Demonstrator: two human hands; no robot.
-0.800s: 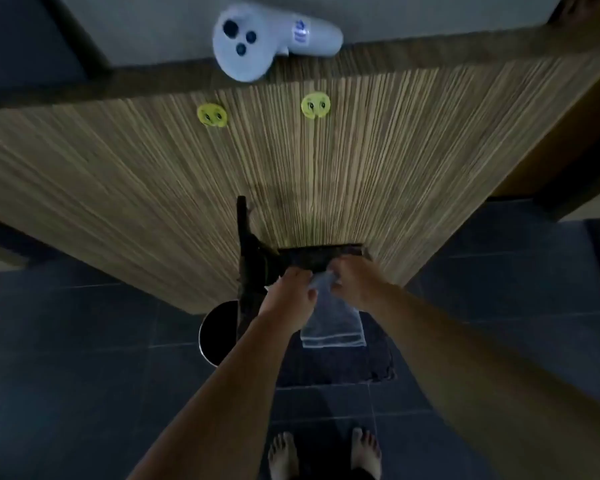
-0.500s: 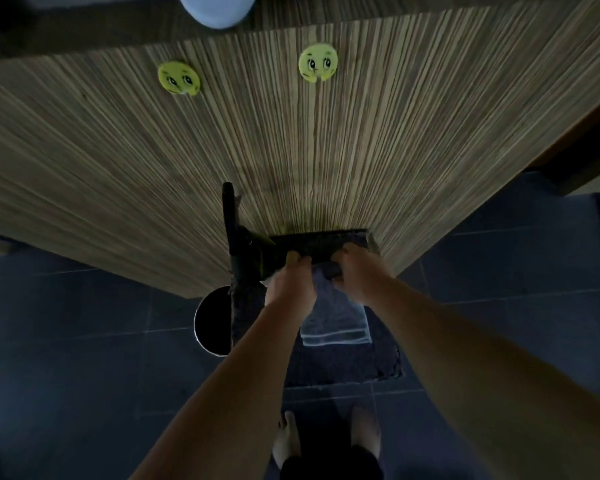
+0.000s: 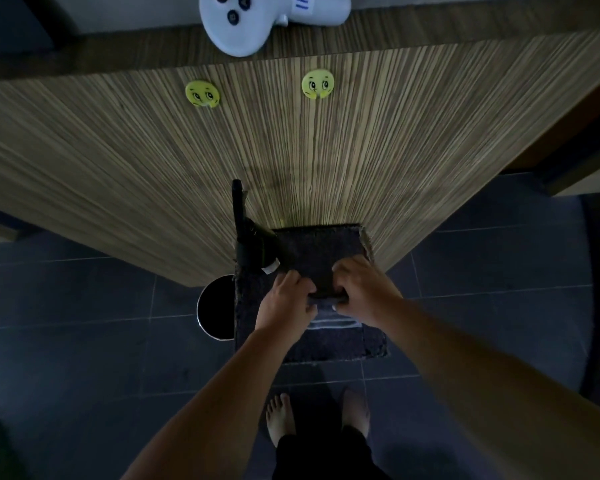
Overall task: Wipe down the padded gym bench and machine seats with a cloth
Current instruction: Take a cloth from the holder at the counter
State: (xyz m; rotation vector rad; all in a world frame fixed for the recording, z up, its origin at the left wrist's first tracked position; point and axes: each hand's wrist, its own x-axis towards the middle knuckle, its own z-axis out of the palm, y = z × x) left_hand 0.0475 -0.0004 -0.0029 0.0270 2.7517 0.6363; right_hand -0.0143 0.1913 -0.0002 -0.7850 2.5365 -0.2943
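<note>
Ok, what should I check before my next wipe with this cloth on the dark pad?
1. Grip: left hand and right hand both hold the pale grey cloth: ok.
2. Cloth spread flat: cannot tell, mostly hidden under the hands.
3. Cloth touching the dark textured pad: cannot tell.
4. Round black bin left of the pad, clear of the hands: ok.
5. Black upright handle apart from the left hand: ok.
6. Lighting: dim, not ok.

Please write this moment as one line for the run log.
left hand: grips dark textured pad at near edge | right hand: same | pale striped cloth: partly under hands
</note>
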